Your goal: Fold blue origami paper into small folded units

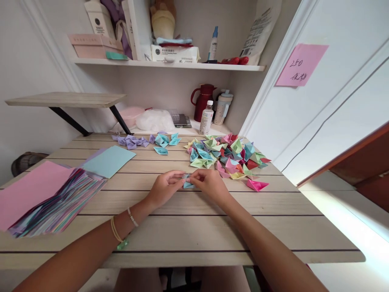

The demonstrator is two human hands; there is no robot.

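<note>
Between my two hands, over the middle of the table, is a small folded piece of light blue paper [188, 183]. My left hand [167, 186] grips its left side between thumb and fingers. From the right, my right hand [208, 182] pinches the same paper with thumb and forefinger. My fingers cover much of it, so its exact shape is hidden. Beyond my right hand lies a heap of folded paper boats [209, 152] in many colours, with a bright pink boat [257, 185] apart at its near edge. Several blue paper boats [161, 151] lie beyond my left hand.
Purple folded papers [131, 142] lie at the table's far left. A fanned stack of coloured paper [60, 207] and light blue sheets [109, 161] sit at left. A bottle [206, 118], a red jug [204, 101] and a tumbler [223, 107] stand behind, under a shelf [170, 65].
</note>
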